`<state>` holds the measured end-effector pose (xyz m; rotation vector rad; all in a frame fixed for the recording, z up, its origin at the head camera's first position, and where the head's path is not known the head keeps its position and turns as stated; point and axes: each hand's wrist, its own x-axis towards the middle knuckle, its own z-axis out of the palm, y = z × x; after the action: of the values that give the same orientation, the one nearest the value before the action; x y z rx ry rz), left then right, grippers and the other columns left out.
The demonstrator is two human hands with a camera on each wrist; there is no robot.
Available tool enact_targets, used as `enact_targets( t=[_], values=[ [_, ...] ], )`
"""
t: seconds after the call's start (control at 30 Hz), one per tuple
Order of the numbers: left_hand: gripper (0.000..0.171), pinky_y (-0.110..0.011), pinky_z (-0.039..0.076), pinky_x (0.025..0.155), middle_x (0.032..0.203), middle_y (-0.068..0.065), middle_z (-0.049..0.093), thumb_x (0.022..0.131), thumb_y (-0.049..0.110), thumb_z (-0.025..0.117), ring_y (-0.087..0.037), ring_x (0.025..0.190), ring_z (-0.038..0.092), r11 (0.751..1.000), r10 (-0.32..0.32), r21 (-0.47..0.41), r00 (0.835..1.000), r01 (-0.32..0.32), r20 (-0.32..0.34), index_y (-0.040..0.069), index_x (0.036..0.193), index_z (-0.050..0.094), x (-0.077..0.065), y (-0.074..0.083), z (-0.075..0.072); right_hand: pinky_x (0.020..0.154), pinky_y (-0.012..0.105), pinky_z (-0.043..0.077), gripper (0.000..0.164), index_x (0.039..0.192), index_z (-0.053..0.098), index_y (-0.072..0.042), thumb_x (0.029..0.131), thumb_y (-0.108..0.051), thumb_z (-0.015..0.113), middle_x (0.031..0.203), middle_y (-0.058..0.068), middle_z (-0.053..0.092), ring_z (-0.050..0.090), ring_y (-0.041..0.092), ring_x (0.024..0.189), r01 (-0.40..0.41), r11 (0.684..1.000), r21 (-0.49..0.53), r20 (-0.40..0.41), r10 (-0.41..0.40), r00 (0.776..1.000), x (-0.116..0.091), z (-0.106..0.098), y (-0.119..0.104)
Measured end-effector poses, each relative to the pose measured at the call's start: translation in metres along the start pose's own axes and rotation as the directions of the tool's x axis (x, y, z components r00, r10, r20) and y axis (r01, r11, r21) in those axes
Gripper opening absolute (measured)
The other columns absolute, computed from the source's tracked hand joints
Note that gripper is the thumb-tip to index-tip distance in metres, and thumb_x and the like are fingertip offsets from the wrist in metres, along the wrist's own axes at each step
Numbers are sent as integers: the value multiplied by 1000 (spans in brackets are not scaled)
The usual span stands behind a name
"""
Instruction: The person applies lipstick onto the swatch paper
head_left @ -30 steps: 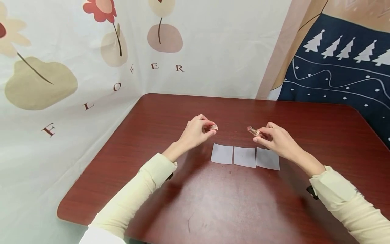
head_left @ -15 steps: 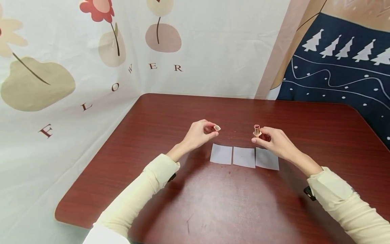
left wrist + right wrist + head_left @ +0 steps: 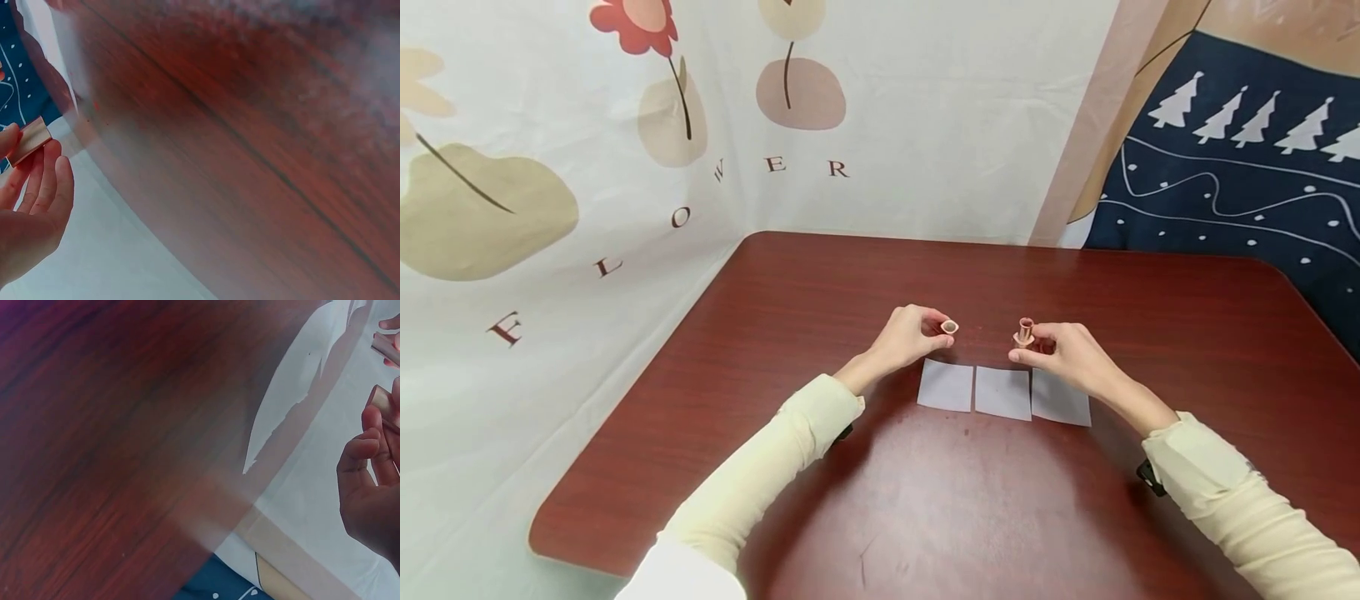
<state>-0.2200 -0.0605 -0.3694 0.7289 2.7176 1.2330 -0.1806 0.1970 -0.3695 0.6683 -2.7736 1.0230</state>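
Note:
My left hand (image 3: 904, 340) pinches a gold lipstick cap (image 3: 951, 327) between thumb and fingers, its hollow end facing the head camera. The left wrist view shows the shiny side of the cap (image 3: 31, 142) at the fingertips. My right hand (image 3: 1073, 357) holds an uncapped lipstick (image 3: 1024, 333) upright by its base, the narrow gold inner tube pointing up. In the right wrist view the base of the lipstick (image 3: 385, 407) sits in curled fingers, partly cut off by the frame. A short gap separates cap and lipstick, both held above the table.
Three white paper squares (image 3: 1003, 393) lie in a row on the reddish-brown table (image 3: 850, 267), just in front of the hands. A white flower-print cloth (image 3: 925, 117) hangs behind and at the left. At the right hangs a dark blue cloth (image 3: 1225, 183) with white trees.
The lipstick has turned from tilted leftward to upright. The cap's hollow end has turned towards the head camera. Both hands have come lower and closer together, the left one moving right.

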Motion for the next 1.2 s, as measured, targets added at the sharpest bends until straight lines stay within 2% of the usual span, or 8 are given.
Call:
enact_targets(
  t=[0.4, 0.53, 0.7, 0.8, 0.93, 1.0, 1.07, 1.2],
  values=[
    [17, -17, 45, 64, 82, 2, 68, 81, 11, 73, -6, 69, 60, 994, -62, 94, 992, 52, 106, 7, 97, 70, 3, -5, 8, 48, 24, 31, 18, 75, 65, -11, 78, -25, 76, 56, -5, 46, 41, 12, 55, 14, 1000, 0, 5, -14, 1000, 4, 6, 3],
    [41, -20, 47, 73, 96, -5, 68, 80, 14, 74, -11, 82, 63, 990, -70, 134, 985, 49, 156, 2, 117, 62, 2, -2, 2, 48, 24, 31, 18, 74, 64, -12, 78, -25, 76, 56, -6, 45, 41, 13, 55, 15, 1000, -8, 11, -15, 1000, 4, 8, 4],
    [55, -32, 47, 83, 109, -11, 63, 83, 22, 71, -20, 98, 60, 952, 5, 302, 988, -53, 157, 2, 130, 51, 3, 14, -18, 48, 26, 29, 22, 69, 58, -15, 79, -24, 76, 55, -6, 40, 39, 12, 54, 57, 990, -128, 42, -52, 998, 6, 4, 3],
    [49, -33, 46, 85, 114, -7, 61, 85, 25, 68, -20, 104, 56, 891, 113, 424, 984, -162, 138, 7, 129, 54, 3, 31, -28, 46, 26, 32, 22, 69, 57, -16, 79, -26, 75, 60, -6, 42, 40, 11, 55, 171, 937, -306, 69, -157, 985, 6, -2, -3],
    [48, -30, 44, 87, 120, -4, 57, 86, 28, 67, -18, 106, 53, 812, 216, 506, 955, -292, 205, 11, 129, 55, 0, 52, -25, 40, 27, 37, 24, 74, 60, -11, 77, -28, 76, 68, -1, 44, 42, 13, 52, 312, 801, -511, 102, -304, 947, 5, -5, -13],
    [48, -29, 44, 83, 120, -4, 57, 86, 30, 67, -17, 102, 54, 798, 238, 501, 940, -333, 246, 11, 128, 56, -2, 58, -19, 38, 27, 37, 26, 77, 61, -8, 76, -27, 77, 71, 2, 43, 41, 14, 47, 337, 759, -558, 120, -328, 937, 4, -6, -19],
    [47, -26, 45, 79, 118, -3, 59, 85, 29, 68, -15, 97, 56, 832, 229, 451, 940, -324, 253, 9, 126, 58, -2, 61, -11, 37, 28, 37, 27, 78, 60, -7, 76, -26, 77, 72, 4, 44, 40, 14, 42, 333, 749, -572, 136, -314, 940, 5, -5, -23],
    [42, -20, 46, 71, 103, -3, 66, 82, 24, 72, -9, 83, 61, 981, 108, 140, 979, -133, 173, 4, 118, 62, 0, 55, 7, 37, 28, 36, 26, 74, 54, -8, 81, -25, 73, 63, 0, 45, 40, 14, 41, 284, 804, -522, 161, -234, 959, 4, -3, -30]
  ],
)
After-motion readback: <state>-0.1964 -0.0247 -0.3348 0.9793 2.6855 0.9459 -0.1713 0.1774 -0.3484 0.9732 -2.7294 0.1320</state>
